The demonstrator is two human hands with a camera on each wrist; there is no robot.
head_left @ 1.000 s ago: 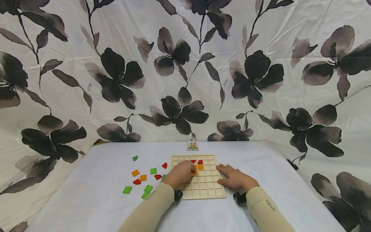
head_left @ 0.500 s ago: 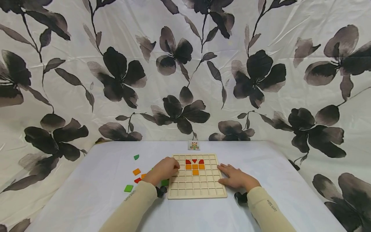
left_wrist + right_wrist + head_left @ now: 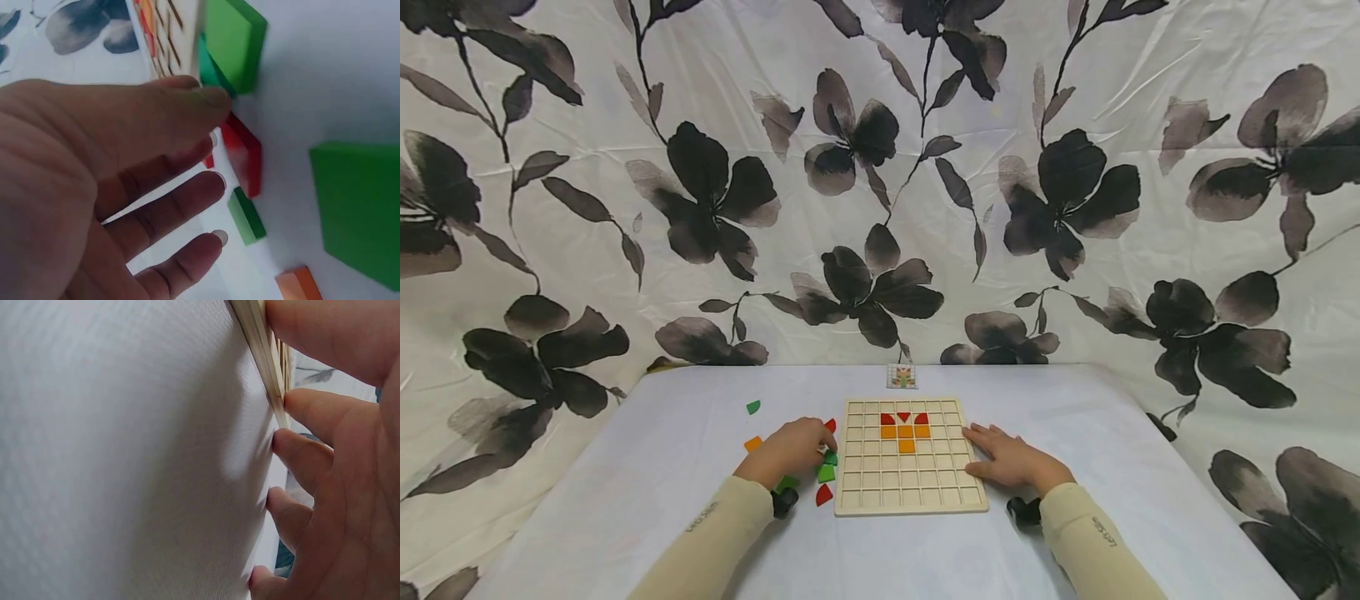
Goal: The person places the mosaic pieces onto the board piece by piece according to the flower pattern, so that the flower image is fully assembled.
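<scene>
My left hand (image 3: 786, 452) hovers over the loose pieces left of the board, its thumb and fingers loosely bent. In the left wrist view, the thumb tip is close to a red piece (image 3: 244, 156) and a teal piece (image 3: 214, 72), with nothing plainly held. A green square tile (image 3: 826, 473) and a red quarter-circle piece (image 3: 823, 494) lie nearby. My right hand (image 3: 1018, 461), fingers spread, touches the right edge of the wooden grid board (image 3: 910, 485). On the board sit red quarter-circles (image 3: 922, 419), a red triangle (image 3: 903, 417) and several orange squares (image 3: 906, 432).
A small printed pattern card (image 3: 902, 377) lies at the table's back edge. A green rounded piece (image 3: 753, 407) and an orange square (image 3: 752, 444) lie farther left. White cloth (image 3: 647, 483) covers the table, and a floral curtain (image 3: 955, 250) hangs behind it.
My left hand has left the board and moved left over the loose pieces. The orange and red pieces it covered on the board now show. My right hand keeps its place.
</scene>
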